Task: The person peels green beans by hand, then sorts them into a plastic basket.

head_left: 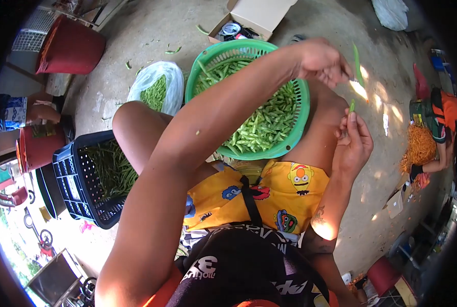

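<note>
Left hand [323,61] pinches upright bean strip [357,64] just above right hand [354,146], which grips bean stub [352,105], both beside green basket [302,110].

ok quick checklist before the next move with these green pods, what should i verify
1. Left hand has a pod: ok, a long green pod sticks up from its fingertips.
2. Right hand has a piece: ok, a short green piece is pinched at its fingertips.
3. The two pieces are apart: ok, there is a clear gap between them.
4. Green basket is within reach: ok, it rests on the lap right beside both hands, holding many pods.
5. Basket has room: cannot tell, the left arm covers part of it.
6. Black crate close by: ok, beside the left knee, with long green stems inside.
</note>
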{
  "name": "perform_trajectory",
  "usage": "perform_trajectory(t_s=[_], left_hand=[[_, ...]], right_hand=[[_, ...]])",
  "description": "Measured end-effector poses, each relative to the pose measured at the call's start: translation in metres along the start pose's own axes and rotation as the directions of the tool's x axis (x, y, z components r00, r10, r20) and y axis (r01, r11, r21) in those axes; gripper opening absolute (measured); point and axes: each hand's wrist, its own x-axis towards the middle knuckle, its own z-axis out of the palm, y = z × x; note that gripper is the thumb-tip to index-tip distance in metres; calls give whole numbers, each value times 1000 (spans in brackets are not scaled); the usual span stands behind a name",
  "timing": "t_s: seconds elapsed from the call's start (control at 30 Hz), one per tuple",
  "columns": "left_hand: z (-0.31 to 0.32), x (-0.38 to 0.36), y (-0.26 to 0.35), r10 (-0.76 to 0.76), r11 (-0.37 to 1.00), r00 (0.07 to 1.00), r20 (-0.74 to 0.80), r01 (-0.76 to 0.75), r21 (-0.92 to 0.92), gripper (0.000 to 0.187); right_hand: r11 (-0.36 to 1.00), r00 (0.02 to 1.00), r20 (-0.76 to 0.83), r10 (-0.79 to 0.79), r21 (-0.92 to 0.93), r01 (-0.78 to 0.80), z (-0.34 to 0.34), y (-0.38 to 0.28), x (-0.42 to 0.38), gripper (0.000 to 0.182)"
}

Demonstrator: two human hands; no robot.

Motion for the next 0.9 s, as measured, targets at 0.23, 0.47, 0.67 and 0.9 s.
perform_trajectory(t_s=[0.23, 0.47, 0.67, 0.9], left_hand=[[10, -2, -2, 61, 872, 982, -177, 34, 488, 24], [-1, -100, -24, 152, 979, 982, -111, -134, 150, 26], [-15, -143, -47, 124, 987, 990, -65, -117, 111, 33], [-27, -162, -59, 66, 997, 978, -199, -58, 44, 29]], right_hand=[[998, 998, -15, 61, -8, -61, -9, -2, 7, 21], [994, 981, 163, 108, -33, -104, 21, 28, -15, 17], [983, 964, 247, 100, -177, -56, 59, 47, -35, 21], [978, 946, 322, 42, -205, 27, 71, 59, -48, 21]])
